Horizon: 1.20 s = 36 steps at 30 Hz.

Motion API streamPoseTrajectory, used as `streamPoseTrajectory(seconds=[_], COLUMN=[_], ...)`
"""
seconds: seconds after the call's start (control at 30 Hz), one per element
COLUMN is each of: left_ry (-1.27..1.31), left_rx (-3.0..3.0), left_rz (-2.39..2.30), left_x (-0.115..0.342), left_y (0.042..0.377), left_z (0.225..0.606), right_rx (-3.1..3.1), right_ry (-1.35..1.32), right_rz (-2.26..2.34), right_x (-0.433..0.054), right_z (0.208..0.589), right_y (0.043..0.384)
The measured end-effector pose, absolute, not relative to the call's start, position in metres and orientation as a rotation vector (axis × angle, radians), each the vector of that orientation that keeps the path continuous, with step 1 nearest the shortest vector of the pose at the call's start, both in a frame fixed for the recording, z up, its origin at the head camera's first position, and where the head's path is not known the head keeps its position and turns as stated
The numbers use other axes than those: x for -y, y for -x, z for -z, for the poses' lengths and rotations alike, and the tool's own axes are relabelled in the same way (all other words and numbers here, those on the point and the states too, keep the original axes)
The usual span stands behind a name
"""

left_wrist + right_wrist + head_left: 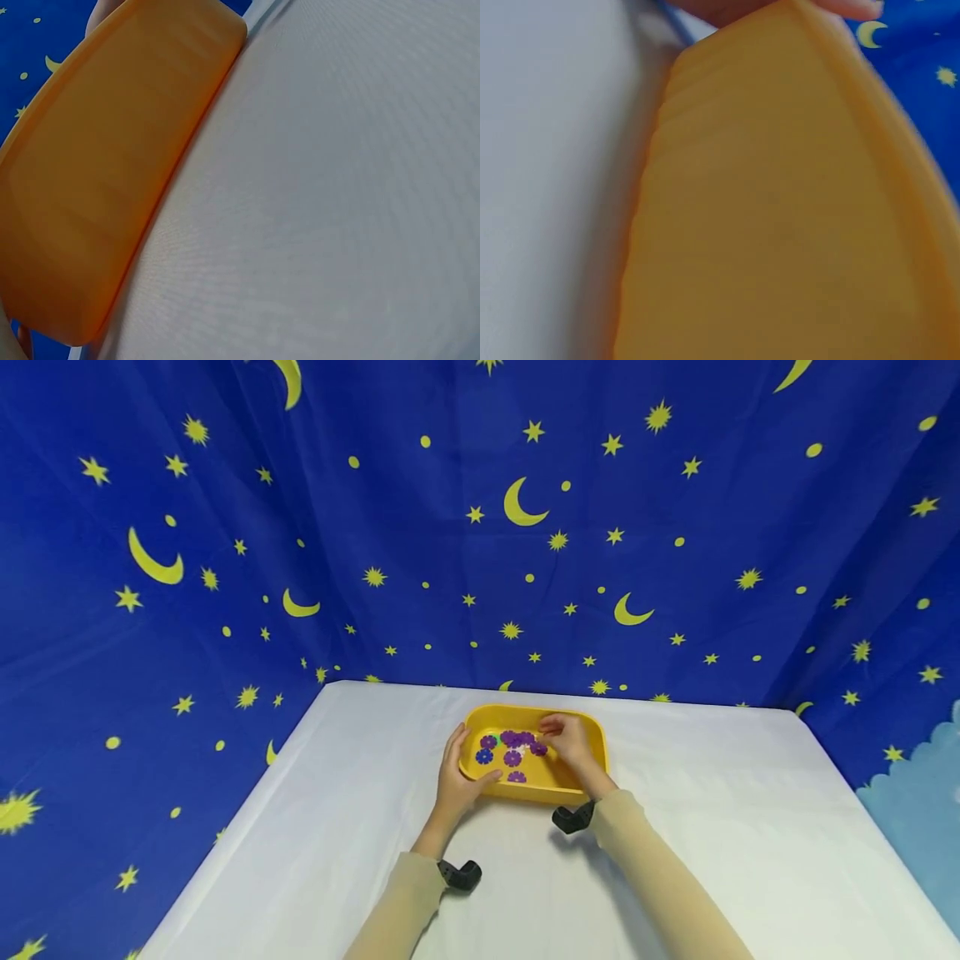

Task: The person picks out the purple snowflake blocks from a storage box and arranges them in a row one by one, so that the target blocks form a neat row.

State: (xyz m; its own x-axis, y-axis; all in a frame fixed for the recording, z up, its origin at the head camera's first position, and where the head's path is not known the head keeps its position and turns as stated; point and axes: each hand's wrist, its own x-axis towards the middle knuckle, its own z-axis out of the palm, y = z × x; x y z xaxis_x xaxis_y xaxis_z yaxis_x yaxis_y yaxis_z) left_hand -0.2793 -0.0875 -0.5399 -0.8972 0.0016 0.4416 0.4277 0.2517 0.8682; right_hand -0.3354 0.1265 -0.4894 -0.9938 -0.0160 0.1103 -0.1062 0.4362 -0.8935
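In the head view a yellow plastic tub stands on the white table. Purple and blue flower-shaped discs lie inside it, mostly in the left half, with a small green one and pale bits among them. My left hand holds the tub at its front left corner, fingers along the left wall and thumb over the front rim. My right hand reaches over the front rim into the tub, its loosely bent fingers close beside a purple disc. Both wrist views show mainly the tub's outer wall.
The white-covered table runs out on every side of the tub. Behind and to the left hangs a blue curtain with yellow moons and stars. A black wrist mount sits on the left wrist, and another on the right.
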Motion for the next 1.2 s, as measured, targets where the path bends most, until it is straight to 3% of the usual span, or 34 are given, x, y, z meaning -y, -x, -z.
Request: streamPoseTrajectory(seconds=[0.53,1.2], left_ry=[0.422,0.38], left_rx=[2.142,2.161], left_rz=[1.688,1.72], left_x=[0.0843,0.0834], left_y=[0.2825,0.2827], left_z=[0.5414,0.542], right_rx=[2.769,2.901], right_ry=[-0.064,-0.217], right_rz=[-1.521,-1.324], right_x=[-0.1278,-0.1269], right_z=[0.4916,0.4937], right_y=[0.3379,0.3377])
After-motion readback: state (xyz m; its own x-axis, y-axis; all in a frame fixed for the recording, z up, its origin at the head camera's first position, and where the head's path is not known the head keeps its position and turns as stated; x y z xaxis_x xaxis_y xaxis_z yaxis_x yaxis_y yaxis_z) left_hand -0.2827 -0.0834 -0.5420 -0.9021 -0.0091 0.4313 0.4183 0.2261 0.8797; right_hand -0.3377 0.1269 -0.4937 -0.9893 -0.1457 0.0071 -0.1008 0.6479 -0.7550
